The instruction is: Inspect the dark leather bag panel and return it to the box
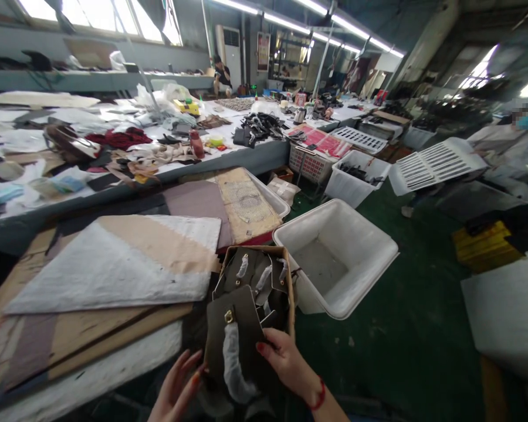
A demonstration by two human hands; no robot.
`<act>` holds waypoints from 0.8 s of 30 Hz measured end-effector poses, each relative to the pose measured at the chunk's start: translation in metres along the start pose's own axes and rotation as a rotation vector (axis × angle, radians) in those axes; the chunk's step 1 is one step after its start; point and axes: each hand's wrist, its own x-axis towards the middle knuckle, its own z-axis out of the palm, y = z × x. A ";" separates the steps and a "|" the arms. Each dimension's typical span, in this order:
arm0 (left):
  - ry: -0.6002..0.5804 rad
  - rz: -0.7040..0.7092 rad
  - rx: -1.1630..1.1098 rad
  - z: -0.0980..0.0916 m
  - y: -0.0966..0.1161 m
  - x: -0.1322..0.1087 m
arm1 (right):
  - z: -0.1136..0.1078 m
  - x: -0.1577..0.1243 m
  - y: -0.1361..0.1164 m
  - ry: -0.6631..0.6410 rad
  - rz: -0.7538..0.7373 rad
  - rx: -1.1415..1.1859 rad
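Landmark: white tub (334, 258), sits on the green floor (400, 340). Left of the tub: long grey worktable (229, 161), cluttered, runs toward the far wall. Beyond the tub: white bin (338, 190) and a lattice basket (310, 167). Right of the tub: yellow crates (484, 243), slatted white tray (435, 164). Far up-left of the tub: window row (97, 14), bright daylight. Ceiling beyond the tub: fluorescent strips (334, 23), lit. White standing AC unit (233, 53) at the far wall.

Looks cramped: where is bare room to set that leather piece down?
Inside the white tub beside the cardboard box, and on the green floor right of it. The box and the long table are crowded.
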 end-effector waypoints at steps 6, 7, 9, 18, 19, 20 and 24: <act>-0.349 0.256 0.213 -0.010 0.092 -0.010 | 0.035 -0.079 -0.075 -0.180 -0.044 -0.298; -0.423 0.279 0.284 -0.014 0.103 -0.017 | 0.042 -0.089 -0.080 -0.193 -0.039 -0.306; -0.558 0.296 0.380 -0.024 0.118 -0.033 | 0.055 -0.106 -0.086 -0.200 -0.014 -0.339; -0.685 0.248 0.241 -0.067 0.121 -0.087 | 0.107 -0.155 -0.115 -0.098 0.085 -0.535; -0.671 0.245 0.222 -0.071 0.117 -0.088 | 0.113 -0.157 -0.118 -0.090 0.103 -0.544; -0.664 0.243 0.207 -0.075 0.112 -0.089 | 0.119 -0.159 -0.120 -0.086 0.118 -0.550; -0.633 0.236 0.181 -0.081 0.094 -0.085 | 0.121 -0.165 -0.100 -0.064 0.146 -0.529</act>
